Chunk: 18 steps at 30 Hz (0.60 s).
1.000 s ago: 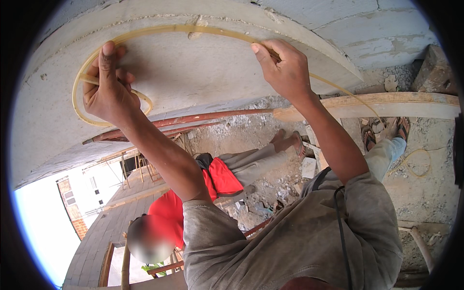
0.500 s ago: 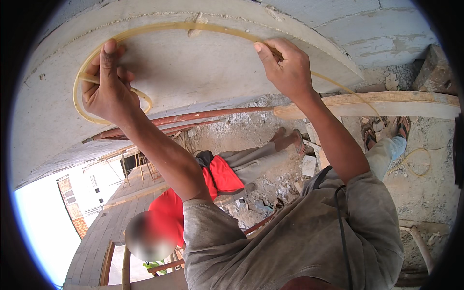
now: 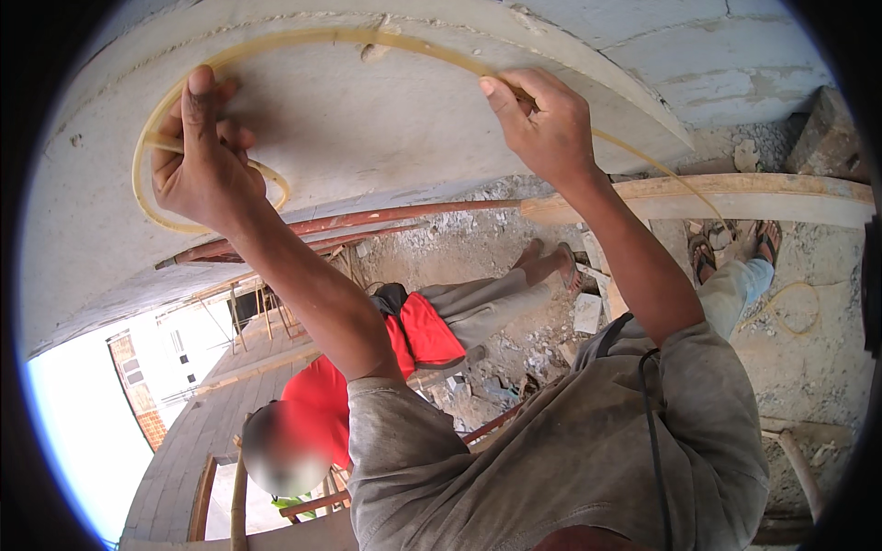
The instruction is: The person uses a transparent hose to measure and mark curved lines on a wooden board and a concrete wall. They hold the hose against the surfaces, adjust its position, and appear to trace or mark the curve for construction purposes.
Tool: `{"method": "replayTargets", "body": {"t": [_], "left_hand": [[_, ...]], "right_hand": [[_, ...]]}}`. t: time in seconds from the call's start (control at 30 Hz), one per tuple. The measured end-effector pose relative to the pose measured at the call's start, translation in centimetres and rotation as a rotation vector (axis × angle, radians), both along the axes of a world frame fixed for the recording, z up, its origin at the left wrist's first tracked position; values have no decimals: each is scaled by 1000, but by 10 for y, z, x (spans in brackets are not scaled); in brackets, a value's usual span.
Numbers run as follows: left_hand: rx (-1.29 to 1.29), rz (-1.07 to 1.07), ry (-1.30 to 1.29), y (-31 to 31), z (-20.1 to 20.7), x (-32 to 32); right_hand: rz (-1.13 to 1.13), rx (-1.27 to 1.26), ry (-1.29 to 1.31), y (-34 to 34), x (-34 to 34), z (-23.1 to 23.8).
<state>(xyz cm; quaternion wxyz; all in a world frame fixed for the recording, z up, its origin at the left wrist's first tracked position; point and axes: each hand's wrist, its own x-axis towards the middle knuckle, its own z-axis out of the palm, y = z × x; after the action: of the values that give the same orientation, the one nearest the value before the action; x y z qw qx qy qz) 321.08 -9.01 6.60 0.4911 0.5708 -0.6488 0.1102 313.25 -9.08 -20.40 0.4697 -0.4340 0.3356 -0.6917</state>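
Observation:
A thin, yellowish see-through hose (image 3: 322, 37) arches against a pale grey concrete surface (image 3: 386, 119). My left hand (image 3: 204, 161) is closed on it at the upper left, thumb pointing up and fingers curled. Around that hand the hose bends in a loop, and a short stretch crosses behind the fingers. My right hand (image 3: 548, 129) pinches the hose between thumb and fingers, at the right end of the arch. From there it runs down to the right, past a wooden board. Part of the hose is hidden behind both hands.
A person in a red shirt (image 3: 322, 404) stands to the lower left. A long wooden board (image 3: 698, 195) and red metal bars (image 3: 367, 220) run below the concrete. Rubble (image 3: 496, 390) covers the ground, and a loop of similar hose (image 3: 795, 308) lies at the right, near my sandalled feet.
My left hand has shifted slightly up and to the left, and the hose arch has risen a little with it. My right hand has barely moved.

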Motion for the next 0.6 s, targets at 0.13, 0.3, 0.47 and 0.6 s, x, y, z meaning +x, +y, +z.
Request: {"method": "replayTargets", "body": {"t": [0.13,0.3,0.47,0.6], "left_hand": [[-34,108,41,-2,-1,-6],[-25,132,45,-6,0,-13],[-17,78,41,-4,0,-12],[-3,48,39,-4,1,-9]], "right_hand": [[-85,-49,-7,-3,1,1],[-39,-27,74,-4,-3,-4],[-43,-19,43,-4,-3,-4],[-54,-6,6,-4,-2,-1]]}}
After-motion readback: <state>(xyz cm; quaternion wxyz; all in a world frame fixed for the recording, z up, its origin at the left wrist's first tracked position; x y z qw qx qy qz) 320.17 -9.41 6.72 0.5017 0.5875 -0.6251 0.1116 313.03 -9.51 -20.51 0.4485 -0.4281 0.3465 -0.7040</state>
